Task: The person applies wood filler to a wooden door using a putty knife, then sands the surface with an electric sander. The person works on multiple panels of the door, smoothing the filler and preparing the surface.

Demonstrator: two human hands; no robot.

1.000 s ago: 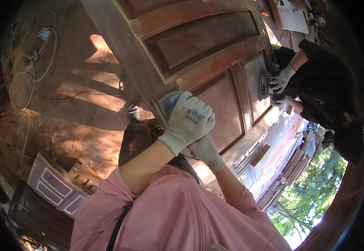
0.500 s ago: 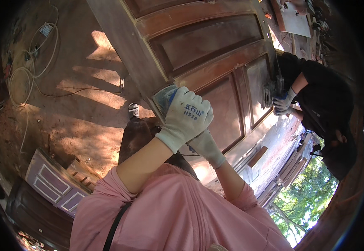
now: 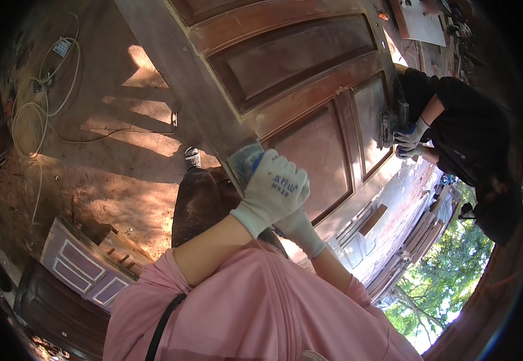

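My left hand [image 3: 275, 191], in a white knit glove, is clamped over a grey-blue sanding tool [image 3: 243, 161] pressed against the frame of a large brown panelled wooden door [image 3: 297, 66]. My right hand [image 3: 302, 231], also gloved, sits tucked just under the left one. Its fingers are hidden, so what it grips cannot be told. Both forearms come out of pink sleeves at the bottom.
A co-worker in black [image 3: 466, 138] leans on the door's far side, gloved hands [image 3: 409, 139] on a power sander [image 3: 389, 123]. Cables [image 3: 39, 102] coil on the dirt floor at left. A shoe [image 3: 193, 157] and a dark trouser leg stand below the door. A purple panelled piece [image 3: 81, 268] lies lower left.
My hands have stayed on the tool at the door's frame, shifting only slightly. The co-worker's hands and sander have slid a little along the far panel.
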